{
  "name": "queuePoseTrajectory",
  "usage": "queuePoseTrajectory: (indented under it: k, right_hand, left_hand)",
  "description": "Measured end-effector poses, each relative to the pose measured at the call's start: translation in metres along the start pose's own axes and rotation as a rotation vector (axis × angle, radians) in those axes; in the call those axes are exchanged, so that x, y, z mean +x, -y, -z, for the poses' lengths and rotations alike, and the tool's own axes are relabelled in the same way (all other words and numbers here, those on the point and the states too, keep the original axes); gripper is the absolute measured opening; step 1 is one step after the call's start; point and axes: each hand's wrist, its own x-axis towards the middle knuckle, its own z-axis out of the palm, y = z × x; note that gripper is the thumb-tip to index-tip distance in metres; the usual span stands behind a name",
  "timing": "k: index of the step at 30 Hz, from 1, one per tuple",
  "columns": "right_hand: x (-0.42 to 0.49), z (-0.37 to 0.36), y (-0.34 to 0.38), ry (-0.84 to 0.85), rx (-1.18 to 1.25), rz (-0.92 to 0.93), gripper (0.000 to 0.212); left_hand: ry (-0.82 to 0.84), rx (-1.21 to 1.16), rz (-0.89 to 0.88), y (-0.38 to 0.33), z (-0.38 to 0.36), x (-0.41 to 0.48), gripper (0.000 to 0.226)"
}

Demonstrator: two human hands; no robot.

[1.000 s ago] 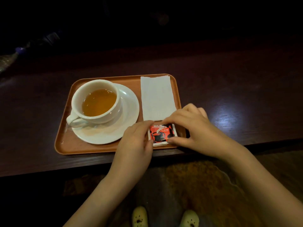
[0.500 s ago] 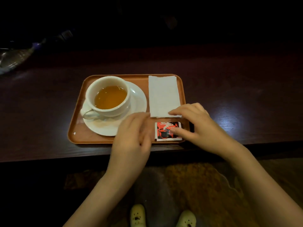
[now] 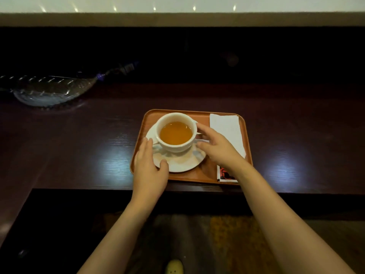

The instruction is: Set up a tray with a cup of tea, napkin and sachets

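Two bare forearms, no sleeves; left hand (image 3: 148, 171) and right hand (image 3: 218, 149) without rings.

Glossy white ceramic cup (image 3: 175, 131) and saucer (image 3: 178, 161) — matt wooden tray (image 3: 199, 175), paper napkin (image 3: 229, 131), polished wood counter (image 3: 88, 145).

Both bare forearms extended forward, left hand (image 3: 148, 165) and right hand (image 3: 218, 148) open, fingers loosely curved inward.

An orange-brown tray (image 3: 205, 176) carries a white cup (image 3: 173, 147) of amber tea, white saucer (image 3: 183, 165), white napkin (image 3: 227, 127) at three o'clock, and a red-black-white sachet (image 3: 225, 174) at five.
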Motion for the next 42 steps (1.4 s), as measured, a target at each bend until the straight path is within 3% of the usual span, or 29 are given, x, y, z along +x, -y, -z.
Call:
queuePoseTrajectory:
  k: [13,16,18,22,28,36,42]
  right_hand:
    - [-0.027,-0.03,-0.002,-0.202,0.027,-0.048,0.044]
    - [-0.03,-0.027,-0.003,-0.375,-0.122,-0.108,0.038]
    - [-0.029,-0.025,-0.002,-0.466,-0.232,-0.178,0.037]
    - [-0.024,-0.031,0.002,-0.426,-0.338,-0.278,0.041]
    - [-0.018,-0.037,0.008,-0.403,-0.364,-0.346,0.045]
    - [-0.011,-0.038,0.013,-0.392,-0.331,-0.357,0.046]
    - [0.0,-0.037,0.011,-0.393,-0.296,-0.377,0.045]
  left_hand:
    - [0.066,-0.036,-0.167,0.015,0.015,0.036,0.053]
    - [0.006,-0.027,-0.252,0.012,0.022,0.051,0.047]
    - [0.026,-0.008,-0.133,0.011,0.024,0.074,0.047]
    - [0.266,-0.038,0.141,0.012,0.021,0.112,0.047]
    - [0.331,-0.14,0.14,0.015,0.023,0.121,0.025]
    - [0.261,-0.195,0.171,0.012,0.022,0.128,0.022]
    - [0.314,-0.161,0.175,0.014,0.023,0.135,0.029]
